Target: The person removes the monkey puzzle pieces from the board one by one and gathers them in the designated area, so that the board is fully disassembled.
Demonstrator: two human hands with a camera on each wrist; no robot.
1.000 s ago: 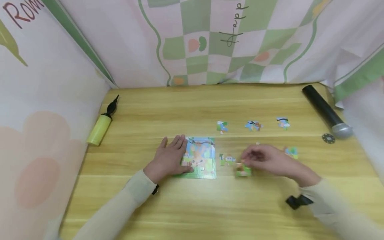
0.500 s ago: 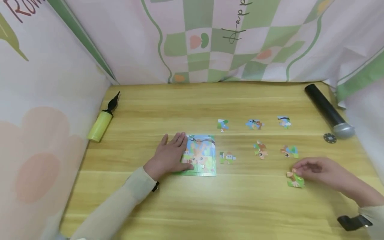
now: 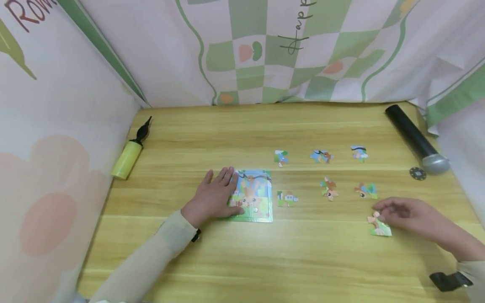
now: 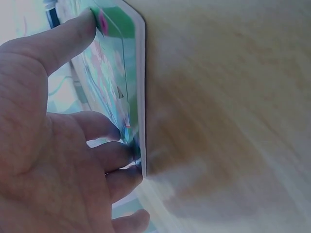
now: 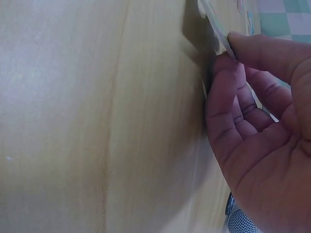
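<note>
My left hand [image 3: 214, 198] rests with spread, mostly straight fingers on the left side of a square puzzle board [image 3: 265, 216] that bears a cartoon animal picture. In the left wrist view the thumb and fingertips touch the board's edge [image 4: 141, 97]. At the right, my right hand [image 3: 411, 216] pinches a green and tan puzzle piece [image 3: 380, 227] between thumb and finger. The right wrist view shows that piece [image 5: 216, 24] tilted, just above the tabletop. A puzzle piece with an animal's eye [image 3: 366, 190] lies just beyond the right hand.
Several more puzzle pieces lie on the wooden table: one with a house [image 3: 286, 198] beside the board, another with an eye [image 3: 328, 189], and a back row including a blue one [image 3: 321, 156]. A microphone [image 3: 414, 136] and black disc [image 3: 418, 173] lie right, a yellow pump [image 3: 128, 160] left.
My right hand has carried the puzzle piece from near the board out to the right, then slightly farther, turning it a little. The left hand stays on the board.
</note>
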